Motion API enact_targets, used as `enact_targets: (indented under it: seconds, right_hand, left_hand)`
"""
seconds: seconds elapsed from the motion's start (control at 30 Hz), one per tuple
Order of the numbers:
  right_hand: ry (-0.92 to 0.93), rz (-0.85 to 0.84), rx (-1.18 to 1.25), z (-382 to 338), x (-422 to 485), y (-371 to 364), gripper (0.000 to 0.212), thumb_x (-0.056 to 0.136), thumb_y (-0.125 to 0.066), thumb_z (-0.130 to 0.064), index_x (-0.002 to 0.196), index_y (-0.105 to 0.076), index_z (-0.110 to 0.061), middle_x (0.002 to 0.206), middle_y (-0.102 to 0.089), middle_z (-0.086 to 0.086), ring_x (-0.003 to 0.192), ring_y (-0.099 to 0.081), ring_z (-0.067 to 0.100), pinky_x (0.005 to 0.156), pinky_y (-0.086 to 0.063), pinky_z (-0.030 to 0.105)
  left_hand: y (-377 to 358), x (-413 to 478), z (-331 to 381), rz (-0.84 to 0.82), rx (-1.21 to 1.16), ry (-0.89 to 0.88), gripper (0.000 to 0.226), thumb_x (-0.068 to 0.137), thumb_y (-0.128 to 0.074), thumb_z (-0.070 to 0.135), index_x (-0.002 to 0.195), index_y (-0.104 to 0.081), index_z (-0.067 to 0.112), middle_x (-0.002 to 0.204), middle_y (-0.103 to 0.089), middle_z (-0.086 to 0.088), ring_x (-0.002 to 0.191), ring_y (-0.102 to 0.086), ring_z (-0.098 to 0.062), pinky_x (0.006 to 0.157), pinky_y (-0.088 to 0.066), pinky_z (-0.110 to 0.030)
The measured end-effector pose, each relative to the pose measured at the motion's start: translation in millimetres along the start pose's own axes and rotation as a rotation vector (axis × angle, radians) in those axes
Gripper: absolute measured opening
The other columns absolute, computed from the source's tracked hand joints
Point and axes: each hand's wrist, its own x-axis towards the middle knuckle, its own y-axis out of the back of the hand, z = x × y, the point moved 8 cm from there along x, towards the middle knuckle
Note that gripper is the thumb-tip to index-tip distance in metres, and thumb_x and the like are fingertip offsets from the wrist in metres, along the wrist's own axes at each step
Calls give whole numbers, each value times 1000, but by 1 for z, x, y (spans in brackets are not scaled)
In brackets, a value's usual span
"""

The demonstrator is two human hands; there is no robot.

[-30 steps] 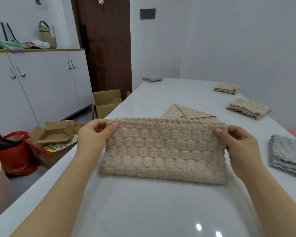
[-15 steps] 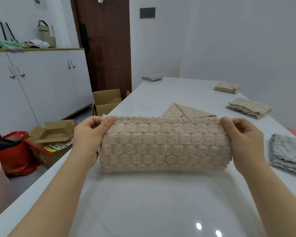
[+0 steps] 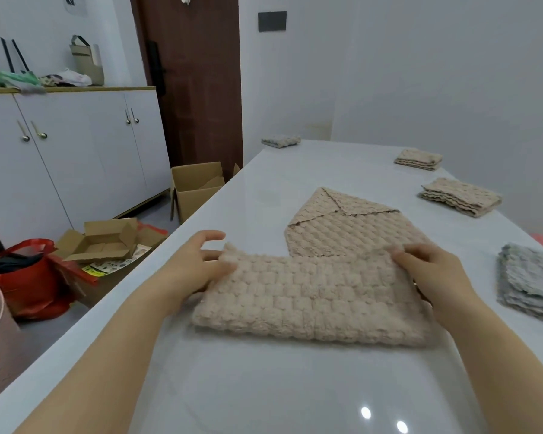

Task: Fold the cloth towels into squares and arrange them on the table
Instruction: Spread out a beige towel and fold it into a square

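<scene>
A beige towel (image 3: 311, 302), folded into a long strip, lies on the white table (image 3: 264, 386). The left hand (image 3: 195, 267) rests open at its far left corner; the right hand (image 3: 430, 274) pinches the far right. Likely next: folding it end to end into a square.

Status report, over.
Left hand touches beige towel's corner, fingers spread. Right hand on other corner, grip unclear. Towel folded, flat on table. Second towel overlapped behind.

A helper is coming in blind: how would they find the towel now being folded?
On the long white table, look at the near end, between the left hand and right hand. The beige towel there lies as one wide folded rectangle. Unlike the corner-folded towel just behind it, its edges run straight.
</scene>
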Motion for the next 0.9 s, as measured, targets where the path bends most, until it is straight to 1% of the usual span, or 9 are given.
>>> enact_targets:
  seconds: [0.1, 0.23, 0.37, 0.47, 0.53, 0.6, 0.67, 0.77, 0.9]
  right_hand:
    - [139, 67, -76, -8, 2, 4, 6, 86, -62, -12, 87, -65, -17, 83, -65, 0, 73, -56, 10, 71, -44, 22]
    - [176, 118, -33, -9, 5, 11, 16, 86, -62, -14, 79, -63, -29, 89, -66, -3, 94, -61, 16, 93, -47, 36]
    - [236, 132, -55, -19, 0, 11, 18, 88, -59, -12, 82, -62, -28, 84, -62, -14, 91, -59, 13, 94, -46, 34]
    - [237, 123, -112, -19, -1, 13, 15, 89, -57, -16, 99, -61, -27, 96, -66, -4, 95, -60, 17, 93, -46, 38]
    - [148, 2, -254, -8, 1, 2, 30, 90, -55, -22, 120, -52, -29, 109, -64, 4, 97, -59, 22, 86, -46, 36]
    - [28, -132, -381, 6, -1, -9, 47, 90, -56, -26, 133, -38, -28, 104, -62, 7, 88, -58, 22, 74, -44, 33]
    - [-26, -188, -479, 12, -2, -12, 54, 87, -58, -24, 135, -33, -28, 93, -57, 4, 76, -55, 16, 64, -40, 30]
    - [-2, -190, -594, 10, 0, -11, 52, 85, -55, -16, 132, -35, -26, 81, -52, -3, 70, -51, 9, 63, -39, 30]
    - [112, -114, -550, -1, -1, -7, 48, 89, -53, -13, 132, -37, -27, 102, -55, 7, 80, -49, 18, 73, -38, 32]
  left_hand:
    - [-8, -2, 13, -10, 214, -155, 42, 83, -62, 0, 107, -55, 33, 103, -58, 6, 90, -62, -17, 68, -56, -28]
    - [-3, -5, 18, 98, 114, -222, 28, 84, -61, -1, 80, -67, 26, 90, -63, 5, 84, -59, -15, 78, -51, -29]
    - [-5, -6, 12, 94, 60, -214, 23, 86, -61, 2, 78, -69, 22, 92, -69, 1, 90, -63, -15, 77, -51, -24]
    - [-7, -3, 11, 140, 181, -229, 27, 88, -58, 6, 78, -69, 28, 91, -69, 6, 93, -63, -17, 84, -51, -29]
    - [-9, 0, 10, 162, 378, -240, 33, 90, -51, 5, 81, -68, 32, 98, -68, 9, 96, -59, -13, 85, -45, -23]
    - [-10, 0, 8, 166, 456, -236, 41, 90, -43, -2, 89, -70, 28, 110, -65, 8, 105, -51, -7, 89, -37, -19]
    - [-10, 0, 9, 181, 479, -233, 45, 88, -38, -5, 97, -70, 24, 119, -62, 6, 110, -49, -10, 88, -36, -19]
    - [-10, 0, 9, 194, 520, -219, 43, 90, -37, -3, 102, -70, 22, 124, -60, 4, 110, -48, -11, 86, -35, -19]
    - [-11, -7, 14, 264, 605, -233, 36, 93, -39, 6, 111, -67, 23, 127, -59, 5, 120, -48, -17, 96, -38, -25]
